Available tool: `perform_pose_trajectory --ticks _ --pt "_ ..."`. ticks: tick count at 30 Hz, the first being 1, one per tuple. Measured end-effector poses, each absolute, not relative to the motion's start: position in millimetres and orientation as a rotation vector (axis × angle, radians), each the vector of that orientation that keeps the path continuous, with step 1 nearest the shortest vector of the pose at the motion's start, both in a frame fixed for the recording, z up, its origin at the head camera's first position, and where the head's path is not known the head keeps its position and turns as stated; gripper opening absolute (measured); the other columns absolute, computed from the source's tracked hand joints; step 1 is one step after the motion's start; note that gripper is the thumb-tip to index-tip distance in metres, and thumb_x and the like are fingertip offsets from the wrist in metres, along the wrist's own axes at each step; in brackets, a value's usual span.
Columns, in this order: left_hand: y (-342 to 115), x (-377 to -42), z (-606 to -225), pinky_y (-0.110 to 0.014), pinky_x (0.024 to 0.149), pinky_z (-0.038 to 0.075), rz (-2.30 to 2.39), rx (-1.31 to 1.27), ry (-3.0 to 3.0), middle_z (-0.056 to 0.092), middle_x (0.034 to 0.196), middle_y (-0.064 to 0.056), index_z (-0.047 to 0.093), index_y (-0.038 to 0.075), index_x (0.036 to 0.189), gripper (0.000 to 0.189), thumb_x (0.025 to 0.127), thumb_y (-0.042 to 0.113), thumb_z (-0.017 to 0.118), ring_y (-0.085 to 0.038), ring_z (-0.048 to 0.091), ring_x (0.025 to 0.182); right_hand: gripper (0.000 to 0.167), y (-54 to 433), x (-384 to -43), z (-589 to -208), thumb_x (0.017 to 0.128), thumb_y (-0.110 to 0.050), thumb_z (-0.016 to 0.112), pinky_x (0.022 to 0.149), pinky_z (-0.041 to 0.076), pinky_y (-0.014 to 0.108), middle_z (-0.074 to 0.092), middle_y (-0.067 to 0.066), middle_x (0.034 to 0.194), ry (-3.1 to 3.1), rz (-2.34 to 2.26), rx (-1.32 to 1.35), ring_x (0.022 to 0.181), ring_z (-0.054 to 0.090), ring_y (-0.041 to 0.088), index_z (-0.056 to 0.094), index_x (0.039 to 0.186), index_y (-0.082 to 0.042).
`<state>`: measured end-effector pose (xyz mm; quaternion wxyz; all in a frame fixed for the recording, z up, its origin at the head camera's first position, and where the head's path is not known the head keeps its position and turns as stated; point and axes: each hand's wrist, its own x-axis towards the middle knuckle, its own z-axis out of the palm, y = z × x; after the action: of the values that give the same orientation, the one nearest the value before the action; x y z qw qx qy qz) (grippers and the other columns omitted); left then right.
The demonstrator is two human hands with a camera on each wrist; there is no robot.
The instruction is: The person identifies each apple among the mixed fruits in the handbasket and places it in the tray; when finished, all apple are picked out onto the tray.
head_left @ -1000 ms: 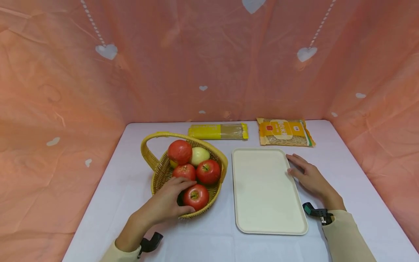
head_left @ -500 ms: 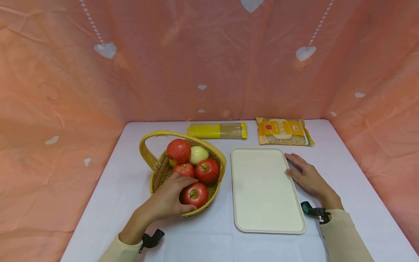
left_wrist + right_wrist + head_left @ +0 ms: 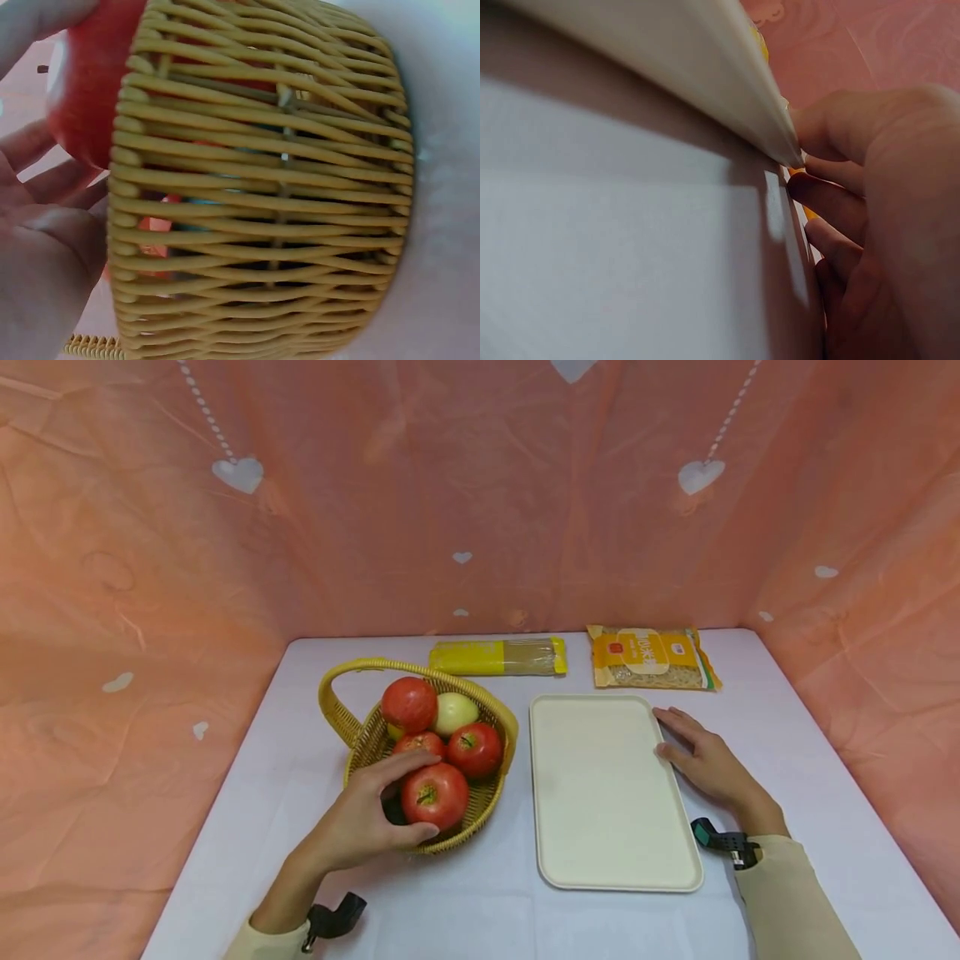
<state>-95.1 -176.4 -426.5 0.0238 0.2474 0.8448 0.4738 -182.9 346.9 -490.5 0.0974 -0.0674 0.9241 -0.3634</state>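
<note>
Left hand (image 3: pixel 360 822) grips apple (image 3: pixel 435 795) above basket (image 3: pixel 360 752); right hand (image 3: pixel 705 764) flat against tray (image 3: pixel 600 810)

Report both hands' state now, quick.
Left hand: fingers curled round the red apple in the basket.
Right hand: open, fingers at the tray edge.

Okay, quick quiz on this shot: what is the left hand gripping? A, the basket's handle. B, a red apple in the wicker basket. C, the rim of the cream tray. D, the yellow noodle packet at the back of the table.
B: in the head view the left hand curls its fingers round the nearest red apple inside the wicker basket, and the left wrist view shows that apple against the fingers.
</note>
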Motion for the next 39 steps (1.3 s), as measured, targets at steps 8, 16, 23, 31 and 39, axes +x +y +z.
perform_pose_trajectory --ticks 8,16,23,31,39 --pt "-168.6 -94.1 -418.6 -0.025 0.109 0.057 1.676 0.835 2.373 0.066 0.149 -0.01 0.064 0.008 0.151 0.076 0.083 0.012 0.096 -0.019 0.067 0.128 0.073 346.7 -182.6 -491.2 0.11 -0.037 0.066 0.126 0.018 0.08 0.019 0.027 0.18 2.728 -1.086 -0.175 0.166 0.014 0.055 0.036 0.172 -0.015" --pt "-145.2 -96.1 -408.2 -0.034 0.108 0.06 1.62 1.052 2.361 0.072 0.143 0.0 0.065 0.012 0.15 0.074 0.083 0.019 0.096 -0.02 0.069 0.126 0.073 348.8 -185.7 -493.6 0.11 -0.037 0.065 0.126 0.018 0.081 0.018 0.026 0.181 2.731 -1.079 -0.173 0.166 0.014 0.054 0.035 0.173 -0.016" --pt "-114.8 -97.5 -408.1 -0.035 0.104 0.062 1.611 1.042 2.242 0.07 0.146 0.001 0.066 0.016 0.151 0.073 0.084 0.019 0.095 -0.016 0.07 0.129 0.072 349.2 -187.0 -494.9 0.11 -0.035 0.066 0.127 0.018 0.079 0.019 0.025 0.181 2.727 -1.096 -0.17 0.167 0.014 0.053 0.036 0.172 -0.015" --pt "-71.0 -100.9 -412.6 -0.032 0.104 0.062 1.567 1.178 2.173 0.072 0.146 0.0 0.065 0.015 0.152 0.073 0.085 0.018 0.094 -0.011 0.069 0.129 0.072 348.9 -186.4 -493.2 0.11 -0.034 0.066 0.127 0.018 0.079 0.019 0.025 0.181 2.724 -1.086 -0.176 0.167 0.014 0.052 0.036 0.173 -0.015" --pt "-23.7 -107.7 -418.8 -0.022 0.103 0.059 1.551 1.124 2.261 0.069 0.15 -0.005 0.062 0.01 0.153 0.073 0.087 0.019 0.093 -0.009 0.068 0.128 0.072 347.4 -184.8 -493.9 0.11 -0.034 0.065 0.126 0.019 0.08 0.019 0.025 0.181 2.726 -1.081 -0.162 0.166 0.015 0.053 0.036 0.172 -0.015"
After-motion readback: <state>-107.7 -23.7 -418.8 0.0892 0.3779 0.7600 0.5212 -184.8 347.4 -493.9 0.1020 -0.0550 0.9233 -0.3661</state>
